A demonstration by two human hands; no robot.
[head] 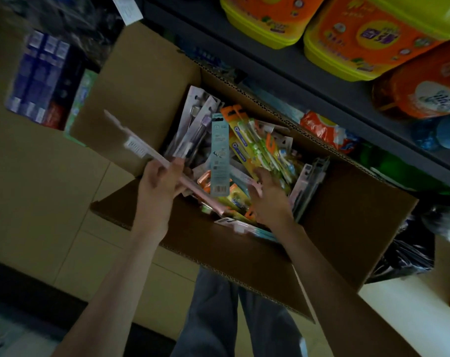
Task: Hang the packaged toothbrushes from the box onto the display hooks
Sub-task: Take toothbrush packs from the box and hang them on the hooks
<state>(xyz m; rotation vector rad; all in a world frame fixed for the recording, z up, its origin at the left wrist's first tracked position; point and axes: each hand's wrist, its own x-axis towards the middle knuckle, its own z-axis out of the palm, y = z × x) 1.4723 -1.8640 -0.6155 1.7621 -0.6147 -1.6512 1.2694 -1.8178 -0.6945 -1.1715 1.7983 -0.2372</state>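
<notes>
Currently picking: a pink packaged toothbrush (139, 148) is gripped by the left hand (162, 184) above the brown cardboard box (141, 94); the right hand (267, 194) is spread, empty, over packs (257, 148) inside. Hooks unseen; carrying probably needed next.

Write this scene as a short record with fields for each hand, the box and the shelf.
left hand: grips a pink toothbrush pack over the box
right hand: open, fingers spread over the packs in the box
box: cardboard, flaps open, full of mixed packs
shelf: holds yellow and orange containers
hooks: not in view
</notes>
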